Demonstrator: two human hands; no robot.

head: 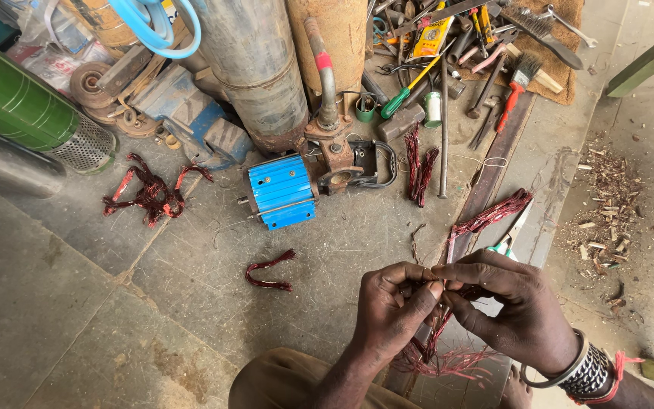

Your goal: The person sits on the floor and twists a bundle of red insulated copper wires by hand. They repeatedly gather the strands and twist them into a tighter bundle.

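The left hand (pixel 395 307) and right hand (pixel 512 307) meet fingertip to fingertip, both pinching strands of the reddish copper winding wire (pixel 448 356), whose bundle hangs straight below the pinch, equally near both hands, above the concrete floor (pixel 115 318).

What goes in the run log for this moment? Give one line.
left hand: pinching copper wire bundle | right hand: pinching same bundle | nearby: blue motor, cut coil on floor

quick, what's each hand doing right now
Left hand: pinched shut on the copper wire bundle.
Right hand: fingers closed on the same copper wire bundle.
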